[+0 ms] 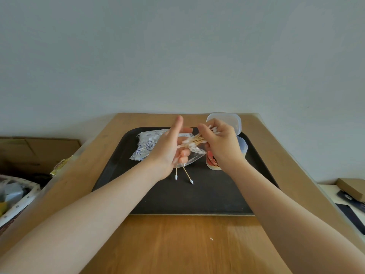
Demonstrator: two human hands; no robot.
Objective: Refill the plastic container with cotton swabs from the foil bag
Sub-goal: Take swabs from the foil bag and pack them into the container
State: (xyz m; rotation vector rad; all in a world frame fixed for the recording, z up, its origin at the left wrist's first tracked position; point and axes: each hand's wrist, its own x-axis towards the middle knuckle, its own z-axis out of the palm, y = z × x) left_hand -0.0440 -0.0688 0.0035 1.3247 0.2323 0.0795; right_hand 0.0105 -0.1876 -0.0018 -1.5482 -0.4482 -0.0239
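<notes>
The right hand [221,143] grips a bundle of cotton swabs [195,139] over the foil bag [150,145]. The left hand [169,149] pinches the bag's mouth, forefinger straight. The plastic container [242,144] stands behind, on the black tray [197,194]; two loose swabs [188,176] lie there.

Open passage over near half of flat black rectangular tray [197,198] and bare wooden tabletop [177,244] in front. Blocked farther back: crinkled clear foil bag [147,145], two loose wooden-stick cotton swabs [187,175], translucent plastic container [242,147] at tray's right rear.
</notes>
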